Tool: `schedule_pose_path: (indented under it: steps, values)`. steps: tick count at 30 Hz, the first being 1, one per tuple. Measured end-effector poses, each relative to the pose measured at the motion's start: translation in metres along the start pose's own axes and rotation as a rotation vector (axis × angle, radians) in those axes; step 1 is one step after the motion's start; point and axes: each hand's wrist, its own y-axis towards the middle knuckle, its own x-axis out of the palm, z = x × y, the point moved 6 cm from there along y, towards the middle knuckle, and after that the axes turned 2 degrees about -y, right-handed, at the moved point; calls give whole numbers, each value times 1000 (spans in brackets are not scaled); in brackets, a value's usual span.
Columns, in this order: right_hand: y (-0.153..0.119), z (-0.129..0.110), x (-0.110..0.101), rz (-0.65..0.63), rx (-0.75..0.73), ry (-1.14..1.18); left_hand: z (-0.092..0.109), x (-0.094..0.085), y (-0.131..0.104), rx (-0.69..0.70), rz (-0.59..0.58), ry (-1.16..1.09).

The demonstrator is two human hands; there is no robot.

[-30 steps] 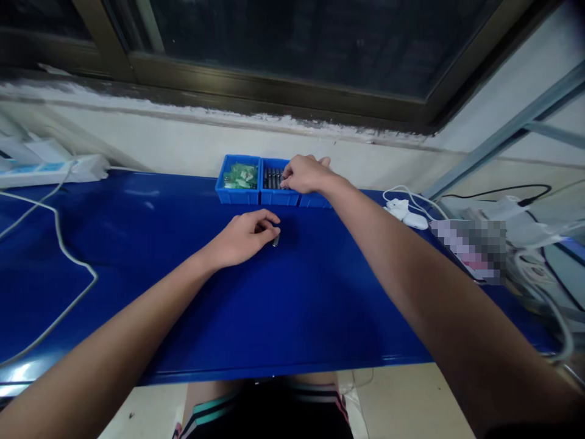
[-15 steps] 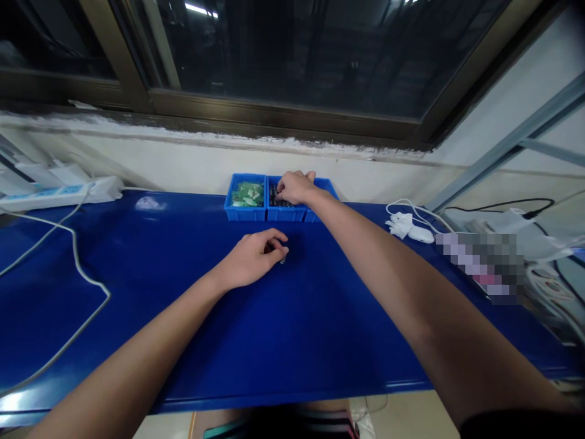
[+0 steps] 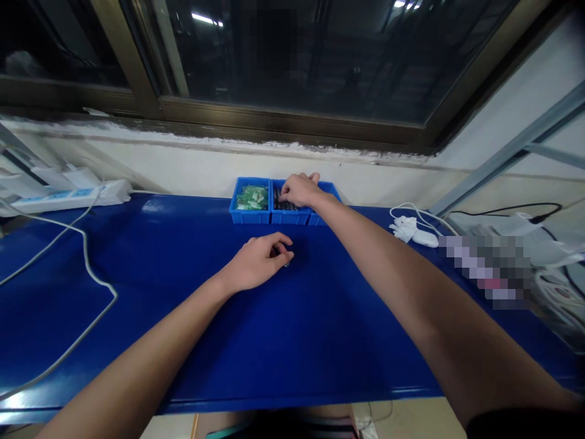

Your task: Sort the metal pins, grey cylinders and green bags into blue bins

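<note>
My left hand [image 3: 258, 262] hovers low over the blue table [image 3: 274, 341], thumb and fingers curled together around a small shiny piece [image 3: 287, 264] that is mostly hidden. Farther back, my right hand [image 3: 300, 190] reaches into the middle blue bin [image 3: 289, 217], its fingertips pinched down among dark, rod-like pieces [image 3: 278, 203]. Whether a piece is between those fingertips is hidden. The left blue bin [image 3: 250, 217] has green and clear flat items [image 3: 253, 196] in it. A right blue bin [image 3: 336, 192] is partly covered by my right hand and forearm.
White power strip [image 3: 77, 196] and a loose white cable [image 3: 86, 256] are on the left. Toward the right lie a white charger [image 3: 425, 238] with its cord, a crumpled white tissue [image 3: 403, 228] and a blurred-out item [image 3: 487, 268]. Behind the bins rises the wall [image 3: 192, 167].
The whole view has shifted slightly. My right hand stays in the middle bin, and my left hand keeps its curled pose over the table.
</note>
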Motion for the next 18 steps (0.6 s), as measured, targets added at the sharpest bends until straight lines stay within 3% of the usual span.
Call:
schedule_pose_path:
  steps: [3,6,9,14,18]
  values:
    - [0,-1,0,10,3,-4,2,0,-1,23,26,126]
    - [-3,-3,-4,10,-10,-7,11,-1,-5,74,70,423]
    - [-16,-6,-18,117,-33,0,17,4,-9,90,30,616]
    - [-88,-25,-43,501,-215,46,16,9,-7,132,-13,671]
    - [-156,-41,-33,645,-296,71,7,-1,-3,60,117,649]
